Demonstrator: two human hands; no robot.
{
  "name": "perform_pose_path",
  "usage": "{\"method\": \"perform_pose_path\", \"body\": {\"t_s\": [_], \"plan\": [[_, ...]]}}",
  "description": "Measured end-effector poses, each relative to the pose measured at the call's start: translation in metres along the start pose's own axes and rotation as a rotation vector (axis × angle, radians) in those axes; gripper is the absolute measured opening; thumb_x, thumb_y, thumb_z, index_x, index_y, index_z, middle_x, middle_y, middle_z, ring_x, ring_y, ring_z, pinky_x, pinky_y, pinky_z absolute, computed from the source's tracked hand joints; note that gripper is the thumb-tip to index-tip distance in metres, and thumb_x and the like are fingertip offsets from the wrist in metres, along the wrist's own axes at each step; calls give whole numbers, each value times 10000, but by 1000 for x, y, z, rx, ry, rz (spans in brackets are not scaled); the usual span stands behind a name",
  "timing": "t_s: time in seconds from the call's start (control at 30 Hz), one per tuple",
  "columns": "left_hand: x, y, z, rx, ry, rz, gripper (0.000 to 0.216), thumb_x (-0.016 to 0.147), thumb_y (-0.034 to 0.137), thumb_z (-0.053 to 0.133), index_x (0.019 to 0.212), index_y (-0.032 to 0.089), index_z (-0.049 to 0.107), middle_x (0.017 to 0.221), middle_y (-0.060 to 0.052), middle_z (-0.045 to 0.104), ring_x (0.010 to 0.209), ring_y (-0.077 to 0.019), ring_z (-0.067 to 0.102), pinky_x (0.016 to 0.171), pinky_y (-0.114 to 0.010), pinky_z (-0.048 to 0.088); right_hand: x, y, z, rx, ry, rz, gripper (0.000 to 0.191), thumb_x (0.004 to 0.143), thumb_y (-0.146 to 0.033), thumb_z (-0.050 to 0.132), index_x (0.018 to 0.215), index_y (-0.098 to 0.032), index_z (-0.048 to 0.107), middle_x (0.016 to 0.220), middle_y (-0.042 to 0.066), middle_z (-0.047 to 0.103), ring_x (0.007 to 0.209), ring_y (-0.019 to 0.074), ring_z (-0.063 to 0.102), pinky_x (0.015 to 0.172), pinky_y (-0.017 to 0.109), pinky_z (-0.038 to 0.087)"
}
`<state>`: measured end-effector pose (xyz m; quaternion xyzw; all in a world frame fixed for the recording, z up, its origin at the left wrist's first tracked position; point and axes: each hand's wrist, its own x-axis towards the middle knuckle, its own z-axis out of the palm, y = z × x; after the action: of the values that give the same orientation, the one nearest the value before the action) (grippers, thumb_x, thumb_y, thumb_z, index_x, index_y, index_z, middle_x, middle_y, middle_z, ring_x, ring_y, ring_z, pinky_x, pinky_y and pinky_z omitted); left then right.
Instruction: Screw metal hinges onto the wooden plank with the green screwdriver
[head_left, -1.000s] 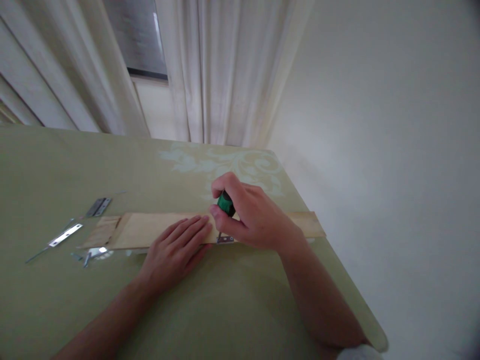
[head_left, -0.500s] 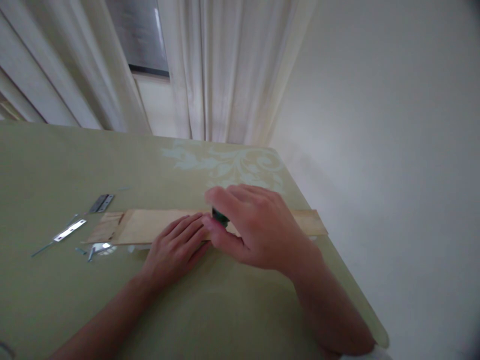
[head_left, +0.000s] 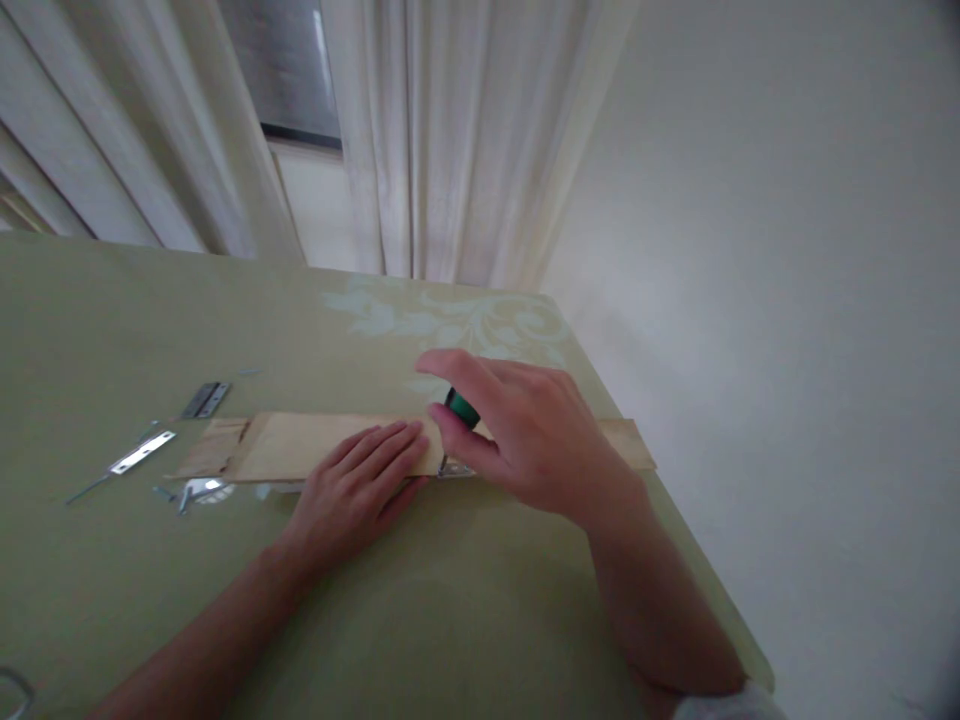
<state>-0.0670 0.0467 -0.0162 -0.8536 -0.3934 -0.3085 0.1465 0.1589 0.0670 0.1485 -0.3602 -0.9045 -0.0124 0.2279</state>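
A long thin wooden strip [head_left: 300, 445] lies across the green table [head_left: 112, 320]. My left hand [head_left: 352, 490] rests flat on it, fingers stretched out and pressing it down. My right hand [head_left: 525, 435] is wrapped round a screwdriver with a green handle [head_left: 461, 408], held upright with its tip on a small metal hinge [head_left: 454, 468] at the strip's near edge. The thumb and forefinger pinch the handle; the other fingers are loosely curled.
Loose metal parts lie at the left: a folded hinge [head_left: 205, 399], a flat metal plate [head_left: 141, 452] and a small bracket [head_left: 196, 490]. The table's right edge runs close behind my right wrist. Curtains [head_left: 420, 140] hang beyond the far edge.
My right hand turned on the screwdriver, covering the green handle half a second ago and now showing it again. The left hand has stayed flat on the strip.
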Motion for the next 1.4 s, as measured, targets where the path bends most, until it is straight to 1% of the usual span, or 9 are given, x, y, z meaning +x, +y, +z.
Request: {"method": "perform_pose_path", "body": {"t_s": [0.1,0.27,0.43,0.6,0.77,0.93,1.13,1.3,1.4], "plan": [[0,0,0,-7,13,8,338,1017,291,621,1341,228,692,1358,-103,734,1289,-290,673,1104,-450,541,-1,0,-1,22,-20,-57,321,1017,-303,540,1333,-250,557,1109,43,757,929,196,679,686,281,415],[0,-1,0,11,7,30,383,1016,299,632,1387,204,653,1413,-105,704,1312,-284,656,1124,-449,521,-1,1,-1,-127,94,112,332,1064,-531,496,1047,-235,645,704,8,705,645,180,623,579,291,308],[1,0,-1,-6,-9,8,359,1036,305,587,1379,233,662,1405,-94,710,1302,-278,663,1114,-448,528,-4,-1,-7,44,-14,-36,336,968,-287,561,1295,-215,546,1092,54,772,919,207,686,690,295,406],[1,0,-1,31,8,19,347,1033,317,602,1356,215,676,1377,-105,725,1290,-284,669,1114,-444,526,-2,-1,-7,-111,59,85,233,1033,-445,535,976,-229,602,696,-5,695,615,170,594,586,304,293],[3,1,-3,16,-2,30,324,1042,309,578,1320,188,692,1362,-120,729,1277,-292,674,1089,-450,537,-3,-3,-10,24,-41,-58,178,1035,-305,500,1158,-215,592,1052,62,760,938,208,667,716,298,399],[4,1,-4,22,30,41,348,1023,293,623,1342,165,675,1360,-131,729,1273,-296,676,1082,-443,532,-4,-1,-15,-42,-53,165,355,1060,-546,478,976,-232,619,670,-13,663,611,170,593,600,288,316],[4,0,-2,17,14,55,343,1024,286,632,1328,133,672,1393,-125,713,1279,-294,669,1075,-451,531,-5,1,-20,100,-106,29,231,1042,-291,472,1235,-215,573,1090,65,761,983,209,677,786,296,430],[3,0,-2,38,26,49,363,1023,295,636,1351,141,660,1386,-123,717,1272,-289,671,1087,-446,519,-5,-3,-16,-86,-55,181,351,1079,-520,439,1013,-229,624,685,0,686,620,174,607,604,287,308],[4,0,-3,19,7,41,330,1032,292,615,1326,154,673,1391,-119,714,1278,-290,667,1077,-447,525,-6,-2,-19,44,-129,19,205,1064,-361,465,1114,-233,617,881,16,756,771,176,665,670,281,367]]}}
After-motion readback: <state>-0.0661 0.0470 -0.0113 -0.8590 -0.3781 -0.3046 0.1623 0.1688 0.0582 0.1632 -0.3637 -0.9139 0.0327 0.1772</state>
